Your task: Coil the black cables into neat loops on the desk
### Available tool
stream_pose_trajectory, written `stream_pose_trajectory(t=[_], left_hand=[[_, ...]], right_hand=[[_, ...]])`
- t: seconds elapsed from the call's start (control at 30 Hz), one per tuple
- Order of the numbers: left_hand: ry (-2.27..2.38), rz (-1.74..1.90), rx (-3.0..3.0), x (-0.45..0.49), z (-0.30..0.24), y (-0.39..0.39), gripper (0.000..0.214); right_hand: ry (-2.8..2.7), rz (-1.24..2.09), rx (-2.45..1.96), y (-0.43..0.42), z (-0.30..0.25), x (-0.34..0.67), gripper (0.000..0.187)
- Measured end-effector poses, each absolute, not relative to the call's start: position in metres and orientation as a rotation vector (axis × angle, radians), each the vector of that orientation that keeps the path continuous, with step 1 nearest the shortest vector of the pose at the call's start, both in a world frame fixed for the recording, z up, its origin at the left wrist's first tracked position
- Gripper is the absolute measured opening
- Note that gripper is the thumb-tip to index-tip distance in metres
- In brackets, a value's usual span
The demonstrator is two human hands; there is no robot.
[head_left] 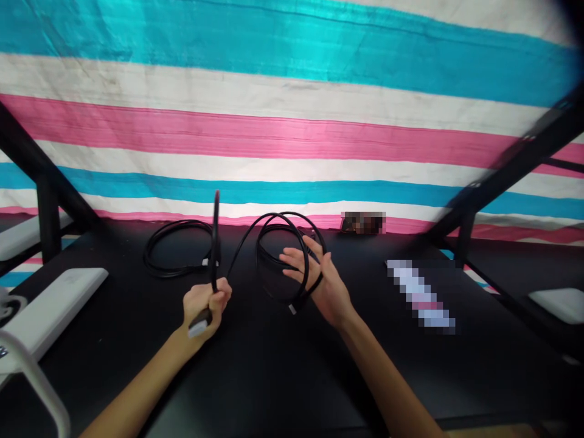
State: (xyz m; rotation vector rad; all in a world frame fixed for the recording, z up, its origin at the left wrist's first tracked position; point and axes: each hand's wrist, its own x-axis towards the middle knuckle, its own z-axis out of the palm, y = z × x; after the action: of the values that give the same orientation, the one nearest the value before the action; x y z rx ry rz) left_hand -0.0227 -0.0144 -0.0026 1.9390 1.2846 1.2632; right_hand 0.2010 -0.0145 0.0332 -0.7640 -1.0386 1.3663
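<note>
My left hand (pixel 205 304) is closed in a fist around a black cable (pixel 249 237), close to its silver plug end (pixel 199 327), which sticks out below the fist. The cable rises from the fist, arcs over to the right and forms loops (pixel 283 255) wound around my right hand (pixel 319 280). The right hand is held up with its fingers stretched and spread, and the loops hang round the palm and wrist. A second plug end (pixel 292 309) dangles below the loops. Both hands hover above a black table (pixel 274 377).
A second coiled black cable (pixel 176 249) lies on the table behind my left hand. White objects (pixel 50 304) sit at the left edge, another (pixel 556 301) at the right. Black frame bars (pixel 511 176) slant at both sides. A striped tarp (pixel 292 121) hangs behind.
</note>
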Motion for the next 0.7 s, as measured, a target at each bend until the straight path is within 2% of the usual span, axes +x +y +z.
stream_pose_trajectory(t=[0.17, 0.4, 0.6, 0.7], left_hand=[[1.233, 1.189, 2.266, -0.016, 0.005, -0.015, 0.038], [1.277, 1.312, 2.159, -0.017, 0.001, -0.014, 0.035], [1.461, 1.484, 2.086, -0.017, 0.002, -0.022, 0.039], [1.51, 1.469, 2.167, -0.018, 0.003, -0.025, 0.039]], right_hand=[[-1.078, 1.536, -0.868, -0.023, 0.035, 0.195, 0.064], [-0.97, 1.62, -0.72, -0.023, 0.042, 0.207, 0.045], [-1.003, 1.605, -0.716, -0.024, 0.041, 0.204, 0.036], [-1.021, 1.571, -0.733, -0.024, 0.04, 0.203, 0.037]])
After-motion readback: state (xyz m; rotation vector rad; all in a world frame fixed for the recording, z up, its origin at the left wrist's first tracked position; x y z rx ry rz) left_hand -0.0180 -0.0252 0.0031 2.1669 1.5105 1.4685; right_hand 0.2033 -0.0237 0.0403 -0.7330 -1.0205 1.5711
